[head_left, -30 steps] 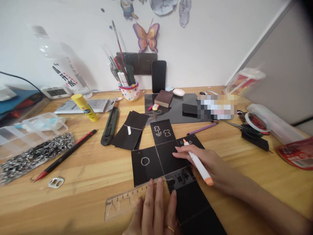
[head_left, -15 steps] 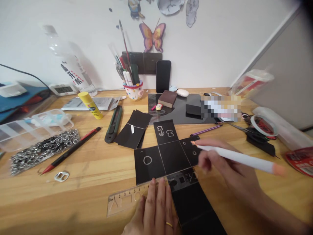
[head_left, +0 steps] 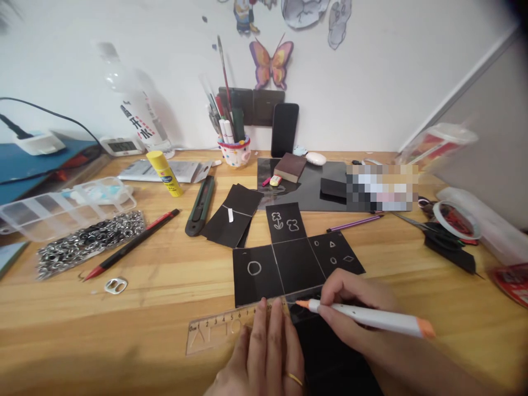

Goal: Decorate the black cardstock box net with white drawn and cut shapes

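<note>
A cross-shaped piece of black paper point(head_left: 297, 264) lies flat, with light outlines of flowers, circles, a triangle and a diamond on its panels. Across its lower part rests a clear ruler point(head_left: 212, 331) with cut-out shapes. My left hand point(head_left: 264, 352), a ring on one finger, presses the ruler down with stretched fingers. Pinched in my right hand point(head_left: 350, 313) is a white marker point(head_left: 371, 319) with an orange tip and orange end. Its tip is at the ruler's cut-outs over the black paper. My right hand covers part of the ruler's right end.
Left of the paper lie black paper pieces point(head_left: 234, 214), a green utility knife point(head_left: 201, 206), a black-and-red pencil point(head_left: 136, 242) and a bag of metal rings point(head_left: 91, 242). A glue stick point(head_left: 164, 173) and pen cup point(head_left: 234, 151) stand behind. Scissors point(head_left: 447, 242) lie at right.
My right hand has brought the marker down and left, from the right panel to the ruler's cut-outs. My left hand stays on the ruler. The view has shifted slightly.
</note>
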Action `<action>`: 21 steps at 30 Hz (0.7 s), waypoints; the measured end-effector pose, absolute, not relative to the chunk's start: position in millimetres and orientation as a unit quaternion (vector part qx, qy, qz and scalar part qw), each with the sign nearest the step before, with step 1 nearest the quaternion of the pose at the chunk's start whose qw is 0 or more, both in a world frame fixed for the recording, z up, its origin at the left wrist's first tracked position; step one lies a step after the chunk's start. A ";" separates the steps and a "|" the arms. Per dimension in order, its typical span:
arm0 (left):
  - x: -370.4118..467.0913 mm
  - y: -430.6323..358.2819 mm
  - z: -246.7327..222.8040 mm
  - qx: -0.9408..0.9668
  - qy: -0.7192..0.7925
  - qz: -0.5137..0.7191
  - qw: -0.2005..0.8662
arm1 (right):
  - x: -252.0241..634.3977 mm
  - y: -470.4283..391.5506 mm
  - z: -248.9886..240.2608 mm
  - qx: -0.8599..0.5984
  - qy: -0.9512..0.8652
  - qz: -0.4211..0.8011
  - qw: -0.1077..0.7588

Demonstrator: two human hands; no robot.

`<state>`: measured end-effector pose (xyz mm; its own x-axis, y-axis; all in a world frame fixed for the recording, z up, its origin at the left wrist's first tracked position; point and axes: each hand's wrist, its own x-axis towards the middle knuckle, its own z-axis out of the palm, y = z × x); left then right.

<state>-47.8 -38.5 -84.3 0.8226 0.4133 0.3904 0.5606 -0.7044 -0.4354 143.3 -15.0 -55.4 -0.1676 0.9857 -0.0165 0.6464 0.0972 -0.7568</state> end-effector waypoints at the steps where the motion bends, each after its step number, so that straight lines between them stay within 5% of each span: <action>1: -48.1 -38.7 -84.3 -0.915 -0.265 -0.131 0.276 | 143.4 -15.3 -56.2 -0.592 -0.692 0.321 0.260; 21: -47.7 -40.3 -80.5 -0.915 -0.272 -0.125 0.269 | 146.1 -16.1 -47.3 -0.578 -0.721 0.352 0.150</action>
<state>-47.7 -40.3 -80.5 0.8205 0.4308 0.3758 0.5656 -0.7071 -0.4243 146.1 -16.1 -47.3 -0.2868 0.9391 -0.1894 0.7275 0.0849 -0.6808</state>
